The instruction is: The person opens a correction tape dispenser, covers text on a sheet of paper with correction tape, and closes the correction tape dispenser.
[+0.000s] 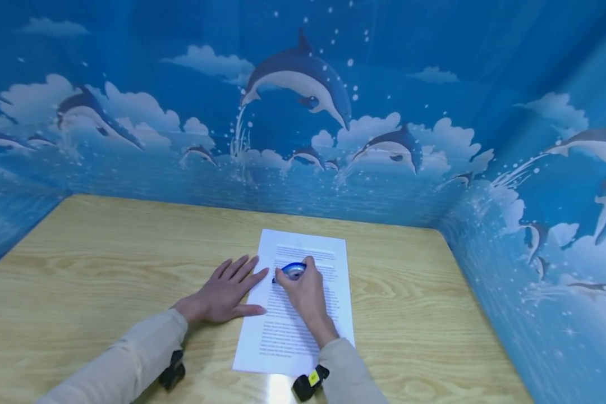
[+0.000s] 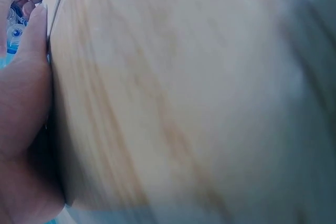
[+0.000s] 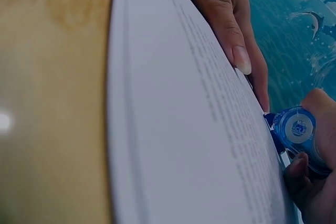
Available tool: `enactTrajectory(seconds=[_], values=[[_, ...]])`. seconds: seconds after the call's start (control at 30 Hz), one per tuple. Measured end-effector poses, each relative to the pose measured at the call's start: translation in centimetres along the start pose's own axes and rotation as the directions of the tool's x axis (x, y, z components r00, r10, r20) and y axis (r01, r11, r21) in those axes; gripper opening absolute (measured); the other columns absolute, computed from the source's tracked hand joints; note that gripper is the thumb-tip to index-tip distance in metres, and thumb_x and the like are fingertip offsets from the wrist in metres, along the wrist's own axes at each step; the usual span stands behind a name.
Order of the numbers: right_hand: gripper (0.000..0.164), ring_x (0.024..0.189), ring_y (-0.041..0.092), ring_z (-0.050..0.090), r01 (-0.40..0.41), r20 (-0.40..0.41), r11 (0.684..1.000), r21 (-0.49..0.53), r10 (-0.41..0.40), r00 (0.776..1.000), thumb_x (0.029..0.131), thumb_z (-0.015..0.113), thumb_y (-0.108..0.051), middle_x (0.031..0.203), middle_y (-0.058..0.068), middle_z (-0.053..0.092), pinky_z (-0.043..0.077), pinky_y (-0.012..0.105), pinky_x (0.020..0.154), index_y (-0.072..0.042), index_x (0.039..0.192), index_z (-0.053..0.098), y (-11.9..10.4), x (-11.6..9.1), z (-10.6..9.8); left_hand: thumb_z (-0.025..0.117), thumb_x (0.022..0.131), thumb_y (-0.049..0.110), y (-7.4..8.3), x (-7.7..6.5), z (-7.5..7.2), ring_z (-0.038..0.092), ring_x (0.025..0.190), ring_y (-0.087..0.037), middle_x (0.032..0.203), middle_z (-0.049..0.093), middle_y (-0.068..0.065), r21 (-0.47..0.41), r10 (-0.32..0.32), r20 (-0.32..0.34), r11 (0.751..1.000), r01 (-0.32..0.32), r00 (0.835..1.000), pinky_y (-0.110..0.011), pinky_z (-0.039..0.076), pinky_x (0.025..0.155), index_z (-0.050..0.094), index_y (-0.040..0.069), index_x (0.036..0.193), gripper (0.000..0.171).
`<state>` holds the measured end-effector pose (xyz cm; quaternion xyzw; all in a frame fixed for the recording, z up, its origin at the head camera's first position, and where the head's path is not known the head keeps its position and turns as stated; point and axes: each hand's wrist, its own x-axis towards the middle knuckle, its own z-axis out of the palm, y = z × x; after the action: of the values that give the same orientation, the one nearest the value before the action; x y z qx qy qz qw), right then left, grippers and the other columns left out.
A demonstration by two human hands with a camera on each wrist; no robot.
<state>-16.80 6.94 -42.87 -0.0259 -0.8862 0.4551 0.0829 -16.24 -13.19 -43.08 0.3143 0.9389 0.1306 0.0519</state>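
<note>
A printed sheet of white paper point(image 1: 293, 359) lies on the wooden table. My right hand point(image 1: 307, 292) grips a blue, partly see-through correction tape dispenser point(image 1: 295, 271) over the upper middle of the text; its round hub shows in the right wrist view point(image 3: 299, 128). The dispenser's tip points left, at the start of a text line. White bands cross some lines near the top of the page. Spread flat, my left hand point(image 1: 229, 292) rests across the paper's left edge, fingers straight, thumb and index finger on the sheet. In the left wrist view, that hand point(image 2: 23, 103) shows only partly.
The wood-grain table point(image 1: 106, 252) extends to both sides of the paper. A blue curtain point(image 1: 207, 112) with printed dolphins borders its back and sides. Black wrist cameras point(image 1: 173, 370) sit on both forearms, near the tabletop.
</note>
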Motion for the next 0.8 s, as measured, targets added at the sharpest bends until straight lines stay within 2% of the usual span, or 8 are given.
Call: enactTrajectory(seconds=[0.4,0.8], values=[[0.047,0.086,0.023,0.064,0.014,0.021,1.000,0.011,-0.014,1.000,0.079,0.076,-0.037,0.091,0.011,0.064,0.053,0.035,0.076,-0.004,0.101,0.050,0.4,0.1,-0.5,0.044,0.089,0.068,0.2,-0.1,-0.1,0.010,0.142,-0.038,0.156,0.017,-0.017,-0.009,-0.010,0.006,1.000,0.010,1.000,-0.059,0.008,0.110,0.029,0.015,0.151,0.083],[0.049,0.093,0.024,0.064,0.004,0.046,1.000,0.020,-0.005,0.999,0.081,0.075,-0.037,0.097,0.012,0.063,0.052,0.035,0.083,-0.004,0.106,0.051,0.7,0.1,-1.2,0.044,0.088,0.069,-0.5,0.2,0.8,0.010,0.142,-0.038,0.156,0.017,-0.017,-0.031,0.016,-0.040,0.999,-0.017,0.999,-0.059,0.007,0.109,0.029,0.016,0.152,0.084]])
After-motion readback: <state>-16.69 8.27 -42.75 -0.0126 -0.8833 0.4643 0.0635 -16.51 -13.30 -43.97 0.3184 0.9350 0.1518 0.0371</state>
